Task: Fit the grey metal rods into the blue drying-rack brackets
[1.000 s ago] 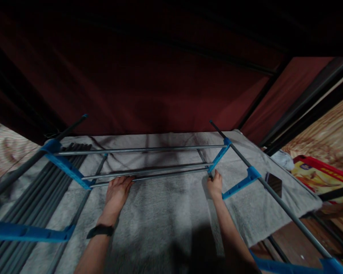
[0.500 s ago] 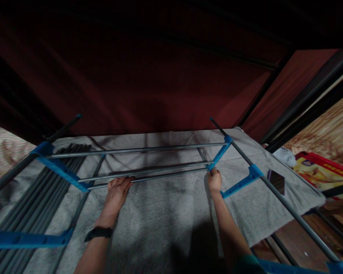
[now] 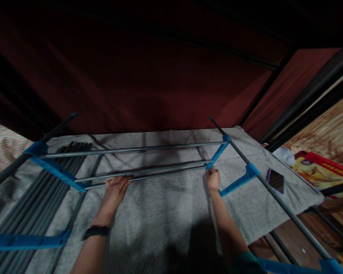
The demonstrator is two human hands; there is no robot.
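Note:
A rack frame of grey metal rods and blue plastic brackets lies over a grey towel [image 3: 160,213]. My left hand [image 3: 116,188], with a black watch on the wrist, curls over the nearest grey rod [image 3: 160,174] near its left part. My right hand [image 3: 213,179] is closed round the same rod's right end, right at the blue bracket [image 3: 217,154]. Two more rods run parallel behind it. The left ends meet another blue bracket [image 3: 55,169].
Several loose grey rods [image 3: 25,201] lie in a bundle at the left. A phone [image 3: 276,180] rests on the towel's right part, beside a long side pole [image 3: 274,192] with a blue bracket [image 3: 240,180]. A red box [image 3: 322,171] sits at far right. A dark red wall stands behind.
Both hands stay on the nearest rod. The view has shifted a little, and the frame's left bracket sits further left in the picture.

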